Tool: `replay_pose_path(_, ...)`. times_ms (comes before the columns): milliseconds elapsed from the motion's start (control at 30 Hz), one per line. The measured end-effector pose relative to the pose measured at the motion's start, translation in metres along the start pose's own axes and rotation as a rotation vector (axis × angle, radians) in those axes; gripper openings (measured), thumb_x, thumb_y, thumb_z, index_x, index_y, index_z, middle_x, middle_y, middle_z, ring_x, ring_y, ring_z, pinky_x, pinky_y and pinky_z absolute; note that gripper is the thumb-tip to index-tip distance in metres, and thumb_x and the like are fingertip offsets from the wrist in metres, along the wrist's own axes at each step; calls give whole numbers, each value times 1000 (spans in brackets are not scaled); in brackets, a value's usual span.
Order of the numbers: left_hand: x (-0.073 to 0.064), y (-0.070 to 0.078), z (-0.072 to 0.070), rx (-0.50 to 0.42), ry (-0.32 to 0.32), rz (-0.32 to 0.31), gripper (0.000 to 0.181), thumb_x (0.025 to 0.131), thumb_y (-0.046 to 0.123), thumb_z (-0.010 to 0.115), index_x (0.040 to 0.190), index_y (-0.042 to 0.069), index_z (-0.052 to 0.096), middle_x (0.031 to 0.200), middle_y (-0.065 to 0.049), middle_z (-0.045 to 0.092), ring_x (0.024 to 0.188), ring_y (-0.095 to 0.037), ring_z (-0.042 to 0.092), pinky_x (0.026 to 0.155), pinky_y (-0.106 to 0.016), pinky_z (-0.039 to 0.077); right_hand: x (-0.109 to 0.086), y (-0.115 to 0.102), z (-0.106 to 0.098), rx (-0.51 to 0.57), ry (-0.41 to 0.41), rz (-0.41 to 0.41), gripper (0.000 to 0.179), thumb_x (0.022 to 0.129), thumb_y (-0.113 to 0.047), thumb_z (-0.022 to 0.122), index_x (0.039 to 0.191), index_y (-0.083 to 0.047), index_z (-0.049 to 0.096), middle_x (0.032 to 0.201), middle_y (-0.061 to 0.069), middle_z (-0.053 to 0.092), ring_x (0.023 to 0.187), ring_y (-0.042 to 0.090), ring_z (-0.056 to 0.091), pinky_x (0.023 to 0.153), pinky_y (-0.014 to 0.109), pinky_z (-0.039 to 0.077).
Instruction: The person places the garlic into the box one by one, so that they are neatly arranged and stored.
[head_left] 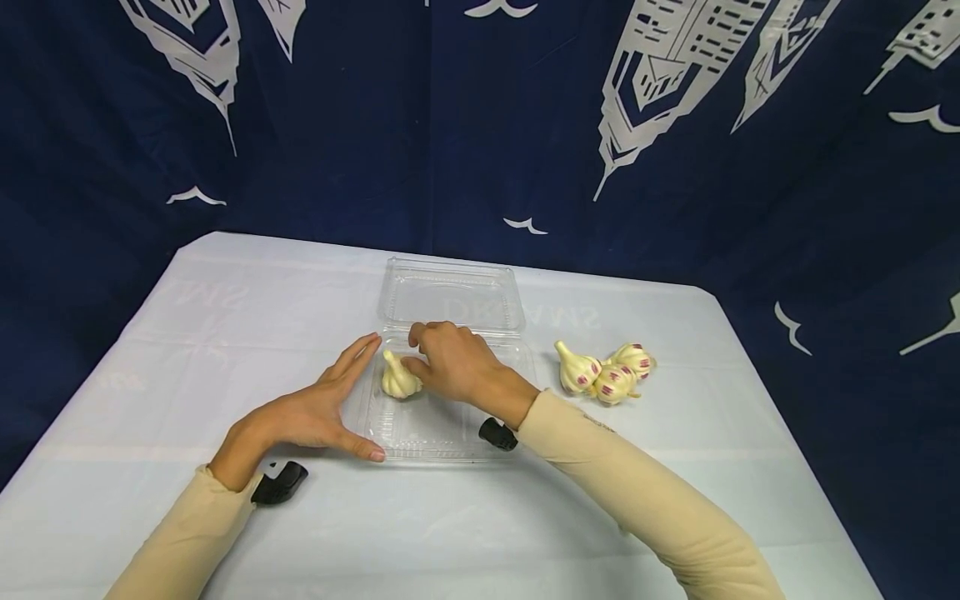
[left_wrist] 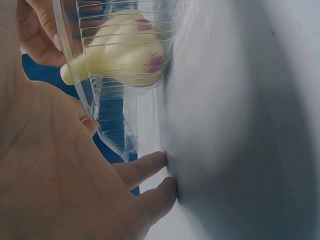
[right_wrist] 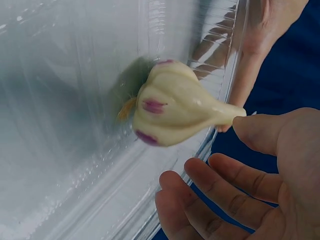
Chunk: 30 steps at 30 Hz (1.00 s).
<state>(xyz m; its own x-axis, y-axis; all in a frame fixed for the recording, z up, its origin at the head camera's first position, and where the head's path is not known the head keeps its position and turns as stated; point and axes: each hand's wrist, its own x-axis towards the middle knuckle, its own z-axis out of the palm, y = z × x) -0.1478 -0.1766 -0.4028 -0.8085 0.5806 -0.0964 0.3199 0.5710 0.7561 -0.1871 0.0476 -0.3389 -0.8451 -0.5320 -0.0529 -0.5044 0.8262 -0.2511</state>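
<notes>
A clear plastic clamshell container (head_left: 435,435) lies with its hinged lid (head_left: 452,293) folded back. One garlic bulb (head_left: 400,379), cream with purple patches, sits in the left part of the tray. My right hand (head_left: 456,367) hovers over the tray beside this bulb. In the right wrist view, the thumb (right_wrist: 260,131) is right at the bulb's stem tip while the other fingers stand apart from it, loosely bent. Along the container's left side my left hand (head_left: 311,414) spreads its fingers and thumb, with the thumb at the front left corner.
To the right of the container, three more garlic bulbs (head_left: 615,383) lie bunched together on the white-covered table (head_left: 247,333). Behind the table hangs a dark blue curtain (head_left: 375,150) with white building prints. Each wrist carries a black camera (head_left: 281,483).
</notes>
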Motion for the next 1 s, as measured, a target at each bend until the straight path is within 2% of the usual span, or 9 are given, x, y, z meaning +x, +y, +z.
replay_pose_path(367,3,3,1,-2,9,8,146,63,56,91,161,18,-10,168,-5,-14,153,-46,-1,114,-72,18,-22,26,-13,70,51,7,29,98,-33,66,116,-10,69,106,3,72,89,22,69,74,40,57)
replay_pose_path(567,4,4,2,-1,9,10,146,63,56,91,161,17,-10,168,-4,-14,153,-45,0,115,-71,18,-39,48,-24,79,117,28,27,97,-32,66,113,-11,69,104,1,73,86,19,68,71,37,55)
replay_pose_path(733,3,4,2,-4,6,11,145,64,55,91,161,18,-10,168,-3,-14,153,-43,0,116,-70,18,-53,66,-31,102,174,23,23,97,-29,66,109,-10,70,101,2,74,89,22,70,74,38,56)
replay_pose_path(1000,-1,3,2,4,14,2,145,63,57,90,161,18,-10,168,-4,-14,153,-43,0,115,-71,18,-75,81,-37,151,214,21,22,98,-30,65,108,-10,70,103,1,74,90,17,71,77,37,58)
